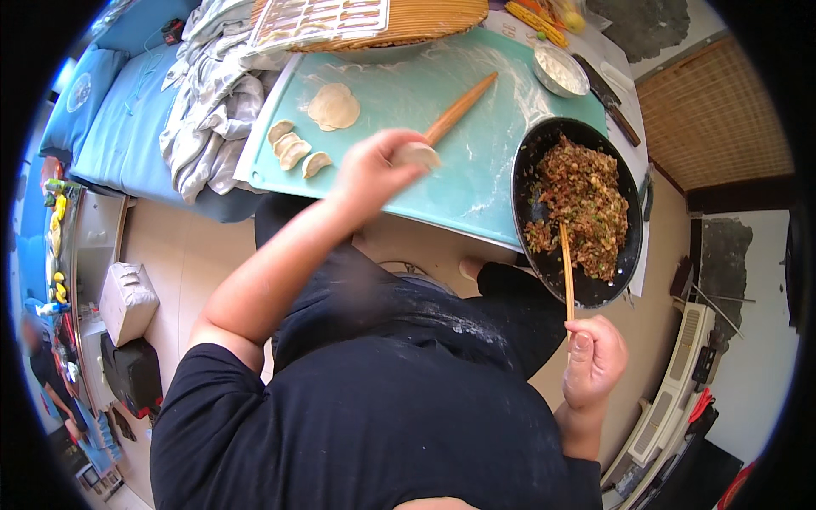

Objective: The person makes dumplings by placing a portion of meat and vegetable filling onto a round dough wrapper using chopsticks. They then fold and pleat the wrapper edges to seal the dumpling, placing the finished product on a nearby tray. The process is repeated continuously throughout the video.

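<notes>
A turquoise mat dusted with white powder spreads across the upper middle of the frame, a wooden rolling pin lying on it. Near centre, the left hand pinches a pale piece of dough — slightly blurred — between thumb and fingers. At lower right, the right hand is closed around chopsticks, their tips in chopped filling inside a black pan. Dumplings and round wrappers lie upper left of centre.
</notes>
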A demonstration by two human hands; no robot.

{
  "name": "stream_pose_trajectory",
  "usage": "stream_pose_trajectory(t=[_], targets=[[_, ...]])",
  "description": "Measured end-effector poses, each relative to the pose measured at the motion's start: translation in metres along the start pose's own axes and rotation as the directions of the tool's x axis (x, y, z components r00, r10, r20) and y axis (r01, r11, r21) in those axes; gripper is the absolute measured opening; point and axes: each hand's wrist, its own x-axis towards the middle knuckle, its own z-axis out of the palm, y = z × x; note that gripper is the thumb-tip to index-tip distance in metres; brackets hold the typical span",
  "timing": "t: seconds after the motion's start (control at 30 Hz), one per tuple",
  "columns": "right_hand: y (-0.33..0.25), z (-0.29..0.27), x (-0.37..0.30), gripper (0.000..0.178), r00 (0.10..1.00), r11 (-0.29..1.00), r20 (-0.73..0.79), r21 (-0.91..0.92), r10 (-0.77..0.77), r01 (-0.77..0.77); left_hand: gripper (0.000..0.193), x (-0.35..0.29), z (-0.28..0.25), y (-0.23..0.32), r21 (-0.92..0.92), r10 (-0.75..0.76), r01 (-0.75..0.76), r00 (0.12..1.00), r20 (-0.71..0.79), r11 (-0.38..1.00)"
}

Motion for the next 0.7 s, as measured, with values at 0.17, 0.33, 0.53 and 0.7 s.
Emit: stream_pose_trajectory(t=[0.17, 0.33, 0.53, 0.7], targets=[[0.024, -0.006, -0.009, 0.011, 0.996, 0.996, -0.037, -0.029, 0.078, -0.079, 0.029, 0.05, -0.032, -0.054, 0.609, 0.062, 0.009, 0.994, -0.095, 0.793], [0.034, -0.013, -0.013, 0.01, 0.99, 0.989, -0.047, -0.055, 0.133, -0.136, 0.03, 0.056, -0.027, -0.082, 0.815, 0.017, 0.062, 0.996, -0.087, 0.576], [0.073, -0.036, -0.049, 0.005, 0.911, 0.927, -0.174, 0.114, 0.373, -0.357, 0.026, 0.073, -0.052, -0.085, 0.652, -0.112, 0.242, 0.965, -0.236, 0.718], [0.089, -0.024, -0.041, 0.033, 0.993, 0.861, -0.051, -0.495, 0.109, -0.12, 0.024, 0.092, -0.077, -0.091, 0.73, -0.193, 0.389, 0.92, -0.342, 0.562]])
